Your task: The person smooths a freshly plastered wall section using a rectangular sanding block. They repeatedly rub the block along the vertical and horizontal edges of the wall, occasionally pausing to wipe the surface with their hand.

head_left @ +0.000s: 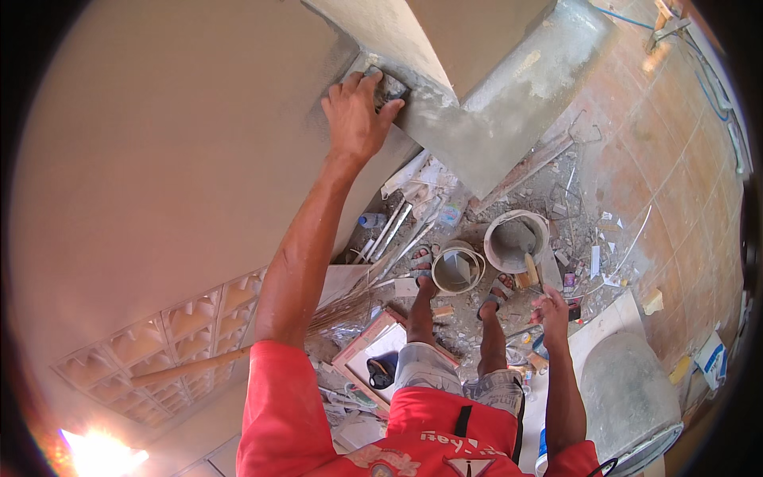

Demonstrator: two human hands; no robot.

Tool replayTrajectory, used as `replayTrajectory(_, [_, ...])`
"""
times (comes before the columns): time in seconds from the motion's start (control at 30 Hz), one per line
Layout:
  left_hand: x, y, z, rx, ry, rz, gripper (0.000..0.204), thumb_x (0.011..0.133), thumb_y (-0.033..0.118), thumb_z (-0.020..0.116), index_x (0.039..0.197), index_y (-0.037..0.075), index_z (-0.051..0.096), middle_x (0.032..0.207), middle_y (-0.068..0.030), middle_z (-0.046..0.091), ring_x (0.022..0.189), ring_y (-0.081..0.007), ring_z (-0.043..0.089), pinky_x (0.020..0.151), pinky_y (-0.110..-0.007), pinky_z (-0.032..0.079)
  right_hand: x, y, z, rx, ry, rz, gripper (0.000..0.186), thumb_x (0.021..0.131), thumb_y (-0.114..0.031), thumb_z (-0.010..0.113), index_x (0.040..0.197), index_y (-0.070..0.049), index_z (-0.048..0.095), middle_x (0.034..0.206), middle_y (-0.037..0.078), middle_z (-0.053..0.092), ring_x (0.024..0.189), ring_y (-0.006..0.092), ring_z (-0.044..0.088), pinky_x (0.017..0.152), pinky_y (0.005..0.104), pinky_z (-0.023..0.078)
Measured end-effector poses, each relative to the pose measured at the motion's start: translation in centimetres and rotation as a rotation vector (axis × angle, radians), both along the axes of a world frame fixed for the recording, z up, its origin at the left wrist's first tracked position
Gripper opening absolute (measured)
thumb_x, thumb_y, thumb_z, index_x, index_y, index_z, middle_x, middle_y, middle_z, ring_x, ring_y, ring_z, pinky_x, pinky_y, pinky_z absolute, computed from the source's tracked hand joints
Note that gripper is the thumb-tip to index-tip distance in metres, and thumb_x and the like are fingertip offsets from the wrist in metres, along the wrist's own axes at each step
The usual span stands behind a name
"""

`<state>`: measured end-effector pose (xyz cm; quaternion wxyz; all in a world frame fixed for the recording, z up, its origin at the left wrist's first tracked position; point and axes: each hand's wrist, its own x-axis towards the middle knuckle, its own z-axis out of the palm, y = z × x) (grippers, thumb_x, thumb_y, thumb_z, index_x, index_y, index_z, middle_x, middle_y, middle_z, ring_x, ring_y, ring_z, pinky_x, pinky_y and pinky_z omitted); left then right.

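My left hand (354, 115) reaches up to the wall corner, fingers curled over a grey, rough block-like piece (387, 90) against the plastered ledge (509, 103). The smooth plastered wall (159, 151) lies left of it. My right hand (548, 316), lower right, has fingers curled on a slim tool (532, 274) with a pale wooden part, angled toward a bucket of grey material (513, 237). A second bucket (449, 272) stands beside that one, between my sandaled feet.
Rubble, broken strips and a plastic bottle (371, 221) lie below the ledge. A long broom (191, 364) crosses beside patterned vent blocks (183, 342). A framed panel (354, 358) lies by my legs, a large grey container (624, 381) at lower right, tiled floor (675, 230) beyond.
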<state>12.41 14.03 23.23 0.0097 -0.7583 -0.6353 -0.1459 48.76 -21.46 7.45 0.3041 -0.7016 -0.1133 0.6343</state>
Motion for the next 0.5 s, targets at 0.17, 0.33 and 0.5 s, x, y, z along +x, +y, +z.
replayTrajectory(0.17, [-1.5,4.2,-0.6,-0.023,-0.005,0.104,0.052,0.081,0.036,0.075,0.121,0.005,0.065,0.123,-0.0185,0.062,0.107,-0.0383,0.056,0.097,-0.047,0.04,0.7,0.4,0.2,0.065,0.009,-0.005,0.044,0.093,-0.011,0.05,0.136,0.001,0.049,0.088,0.006,0.066,0.056,0.0096,0.057,0.049,0.0224,0.045])
replayTrajectory(0.33, [1.1,0.4,0.0,-0.022,-0.014,0.046,0.053,0.08,0.034,0.075,0.123,0.005,0.064,0.125,-0.0187,0.061,0.108,-0.0382,0.056,0.096,-0.047,0.04,1.0,-0.2,0.6,-0.017,-0.019,-0.022,0.045,0.093,-0.01,0.053,0.135,0.004,0.048,0.087,0.007,0.063,0.056,0.0086,0.053,0.05,0.023,0.042])
replayTrajectory(0.5, [2.6,-2.3,0.2,-0.014,-0.038,0.025,0.054,0.081,0.033,0.075,0.125,0.005,0.062,0.128,-0.0186,0.059,0.114,-0.0367,0.052,0.1,-0.048,0.036,0.7,0.0,0.6,-0.044,-0.035,0.011,0.044,0.093,-0.01,0.054,0.135,0.003,0.049,0.087,0.007,0.063,0.057,0.0091,0.054,0.049,0.023,0.042])
